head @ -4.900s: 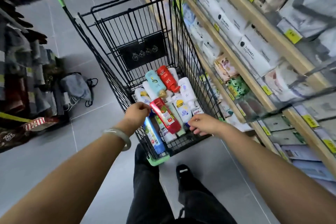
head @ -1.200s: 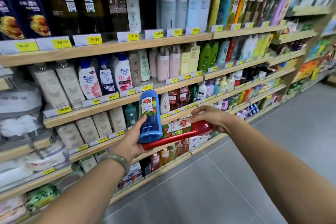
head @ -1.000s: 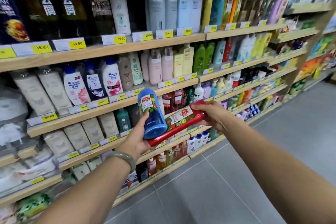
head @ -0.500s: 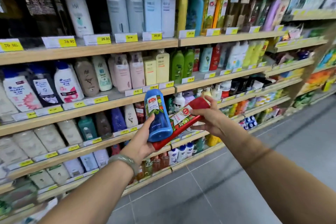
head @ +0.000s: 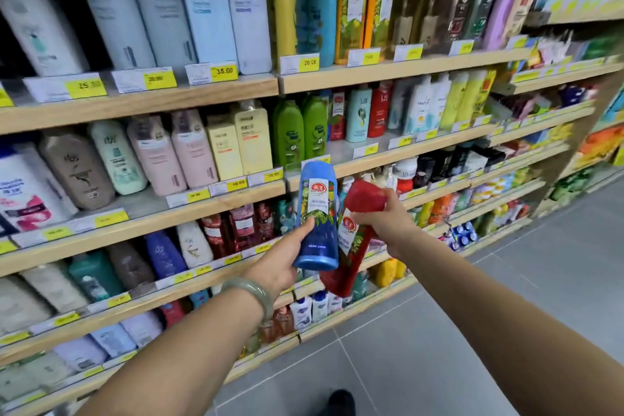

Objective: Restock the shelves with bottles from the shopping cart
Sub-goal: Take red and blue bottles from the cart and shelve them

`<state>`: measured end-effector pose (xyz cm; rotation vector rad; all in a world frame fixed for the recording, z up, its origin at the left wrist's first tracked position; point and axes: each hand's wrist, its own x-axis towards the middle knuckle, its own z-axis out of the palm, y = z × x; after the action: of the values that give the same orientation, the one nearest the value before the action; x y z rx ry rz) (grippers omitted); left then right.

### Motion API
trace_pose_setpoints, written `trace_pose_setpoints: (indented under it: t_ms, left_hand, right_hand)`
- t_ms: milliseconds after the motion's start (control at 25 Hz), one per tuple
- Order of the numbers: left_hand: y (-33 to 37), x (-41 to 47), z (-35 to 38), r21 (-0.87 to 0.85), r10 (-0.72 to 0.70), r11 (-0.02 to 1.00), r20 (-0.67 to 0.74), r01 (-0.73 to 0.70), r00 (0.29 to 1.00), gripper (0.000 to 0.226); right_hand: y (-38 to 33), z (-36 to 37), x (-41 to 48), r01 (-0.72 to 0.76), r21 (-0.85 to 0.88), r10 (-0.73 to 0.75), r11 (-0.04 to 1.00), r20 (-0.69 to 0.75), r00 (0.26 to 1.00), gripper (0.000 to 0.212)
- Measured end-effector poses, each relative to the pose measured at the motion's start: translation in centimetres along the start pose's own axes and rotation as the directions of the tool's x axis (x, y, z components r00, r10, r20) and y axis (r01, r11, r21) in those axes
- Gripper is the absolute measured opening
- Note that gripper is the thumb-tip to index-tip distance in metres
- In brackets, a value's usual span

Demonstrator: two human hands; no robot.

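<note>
My left hand (head: 282, 263) grips a blue bottle (head: 317, 213) with a white and green label, held upright in front of the shelves. My right hand (head: 388, 223) holds a red bottle (head: 354, 236) near its top end; the bottle slants down and left behind the blue one. Both bottles hang in the air before the wooden shelf unit (head: 216, 203), level with its third board from the top. The shopping cart is out of view.
Several wooden shelves packed with shampoo and wash bottles fill the view, with yellow price tags (head: 223, 71) along their edges. Green bottles (head: 299, 132) stand just above my hands. Grey tiled floor (head: 439, 331) stretches to the right along the aisle. My shoe (head: 341, 404) shows below.
The red bottle has swung from nearly level to steeply upright in my right hand. Both hands rose slightly and came closer to the shelves; the view shifted right along the aisle.
</note>
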<state>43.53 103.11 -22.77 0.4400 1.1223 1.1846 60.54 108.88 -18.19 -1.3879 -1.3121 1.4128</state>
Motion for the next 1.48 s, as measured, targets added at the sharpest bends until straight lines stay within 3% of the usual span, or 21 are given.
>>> trace_pose_setpoints:
  t_ms: [80, 160, 360, 560, 680, 840, 1000, 1120, 1240, 1480]
  left_hand:
    - [1.2, 3.8, 1.8, 0.032, -0.021, 0.999, 0.014, 0.02, 1.0, 0.032]
    - [2.6, 7.8, 3.4, 0.048, -0.041, 0.998, 0.034, 0.039, 0.999, 0.034]
    - [5.3, 15.1, 7.7, 0.148, -0.053, 0.988, 0.149, 0.031, 0.987, 0.017]
    - [8.1, 19.2, 12.2, 0.332, 0.068, 0.938, 0.103, -0.099, 0.992, 0.036]
    - [9.8, 21.4, 13.4, 0.377, 0.21, 0.903, 0.026, -0.204, 0.977, 0.042]
    - [12.3, 24.2, 14.1, 0.396, 0.392, 0.853, -0.053, -0.341, 0.919, 0.054]
    - [14.8, 25.6, 14.7, 0.521, 0.569, 0.739, -0.142, -0.428, 0.81, 0.051]
    - [15.3, 26.7, 15.4, 0.576, 0.663, 0.673, -0.19, -0.464, 0.724, 0.057]
    - [14.9, 28.8, 15.2, 0.614, 0.736, 0.593, -0.152, -0.521, 0.659, 0.065]
    - [14.0, 32.4, 15.0, 0.619, 0.621, 0.715, -0.352, -0.323, 0.701, 0.054]
  right_hand:
    - [-0.8, -1.4, 3.6, 0.084, -0.198, -0.088, 0.976, -0.009, 0.996, 0.06]
    - [-2.2, -3.5, 7.7, 0.11, -0.285, -0.122, 0.952, -0.026, 0.992, 0.06]
    - [-5.2, -8.5, 15.9, 0.113, -0.201, -0.121, 0.973, -0.023, 0.992, 0.046]
    - [-7.5, -11.0, 21.6, 0.3, -0.358, -0.288, 0.884, 0.086, 0.954, 0.059]
    - [-10.1, -11.9, 25.0, 0.383, -0.42, -0.328, 0.822, 0.2, 0.923, 0.064]
    - [-13.1, -11.7, 28.8, 0.565, -0.469, -0.417, 0.679, 0.387, 0.822, 0.062]
    - [-14.2, -11.2, 32.2, 0.739, -0.464, -0.49, 0.488, 0.555, 0.672, 0.066]
    - [-13.8, -11.5, 34.2, 0.777, -0.392, -0.522, 0.492, 0.581, 0.624, 0.063]
    - [-13.4, -11.8, 35.9, 0.782, -0.377, -0.506, 0.496, 0.606, 0.614, 0.06]
    - [-11.9, -12.9, 39.8, 0.697, -0.382, -0.435, 0.607, 0.574, 0.694, 0.062]
